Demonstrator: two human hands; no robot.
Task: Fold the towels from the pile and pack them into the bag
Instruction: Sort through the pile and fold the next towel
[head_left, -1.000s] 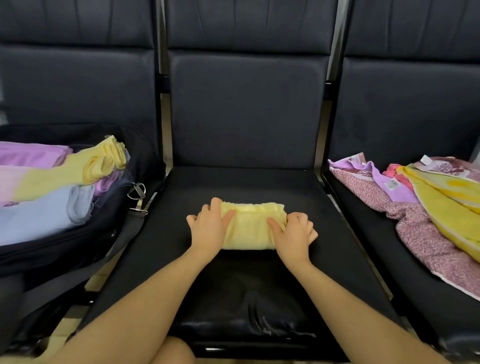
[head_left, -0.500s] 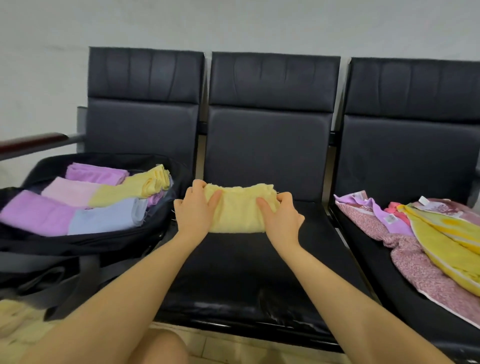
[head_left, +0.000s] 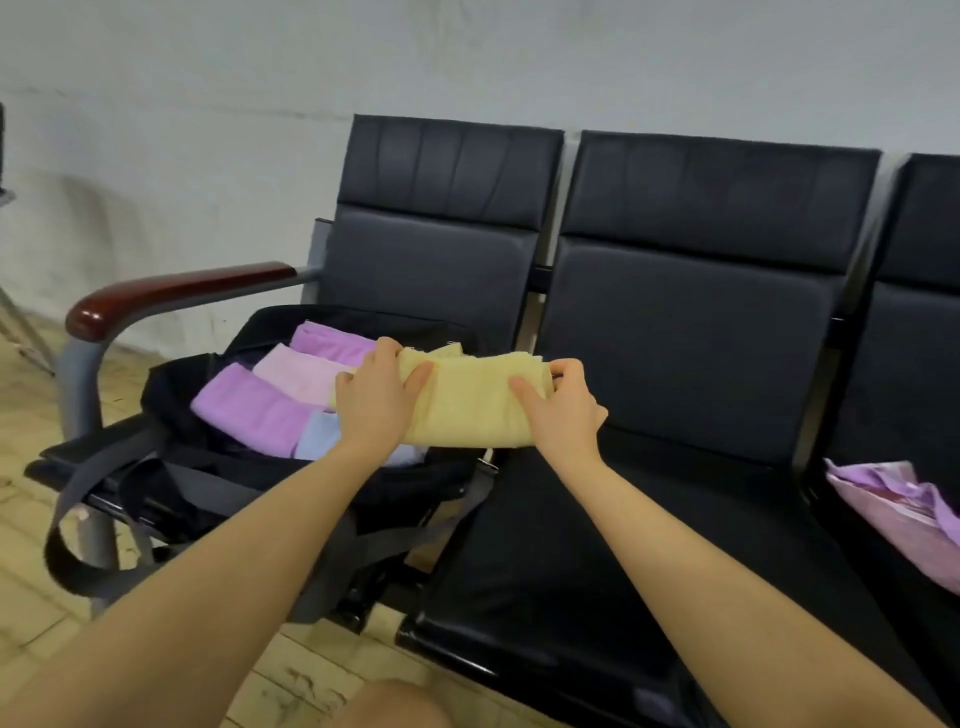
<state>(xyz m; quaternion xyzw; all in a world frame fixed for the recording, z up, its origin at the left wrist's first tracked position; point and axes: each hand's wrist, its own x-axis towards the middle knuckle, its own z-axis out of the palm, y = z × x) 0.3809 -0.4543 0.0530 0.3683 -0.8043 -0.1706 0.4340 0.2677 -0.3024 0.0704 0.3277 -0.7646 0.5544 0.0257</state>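
A: Towel (head_left: 470, 402), yellow, folded, up in the air between both hands, over the right edge of the bag (head_left: 182, 467).

B: Left hand (head_left: 375, 400)?

A: Clamped on the towel's left end, thumb lying across the top, fingers curled over the far edge.

B: Right hand (head_left: 562, 408)?

A: Gripping the right end, thumb flat on the front face, fingers wrapped round the far corner.

B: Inside the bag?

A: Folded towels in a row: a purple towel (head_left: 249, 408) nearest, a pink towel (head_left: 298, 371) behind it, another purple one (head_left: 330, 340) farthest back, a pale blue towel (head_left: 319, 436) just beside the left wrist. Black bag, unzipped, on the left seat (head_left: 436, 270) of the bench, strap (head_left: 78, 519) hanging over the front edge toward the floor.

B: And round about?

A: Bare middle seat (head_left: 649, 519) under the right forearm. Pile (head_left: 904, 514) of purple and pink cloth on the right seat, cut off by the picture's edge. Wooden armrest (head_left: 171, 293) at the left end of the bench, pale wall (head_left: 208, 104) behind, wood-patterned floor (head_left: 31, 597) below.
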